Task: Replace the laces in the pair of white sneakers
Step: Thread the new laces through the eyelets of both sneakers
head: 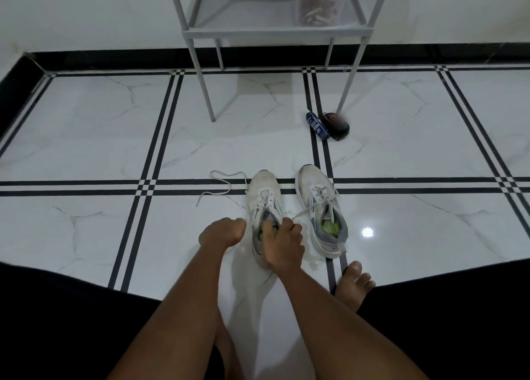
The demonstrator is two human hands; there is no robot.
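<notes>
Two white sneakers stand side by side on the tiled floor, toes pointing away from me. My right hand [284, 245] grips the heel and collar of the left sneaker [263, 199], fingers curled into its opening. My left hand [222, 232] is curled at that shoe's left side; what it holds is hidden, perhaps a lace end. A loose white lace [220, 183] trails from this shoe across the floor to the left. The right sneaker [319, 207] stays laced, its lace ends hanging loose over the tongue.
A grey metal shelf stand [206, 93] rises behind the shoes, with a clear red-lidded container [321, 4] on its shelf. A blue packet [317, 126] and a black object [337, 124] lie by its leg. My bare foot [354, 285] rests at the right.
</notes>
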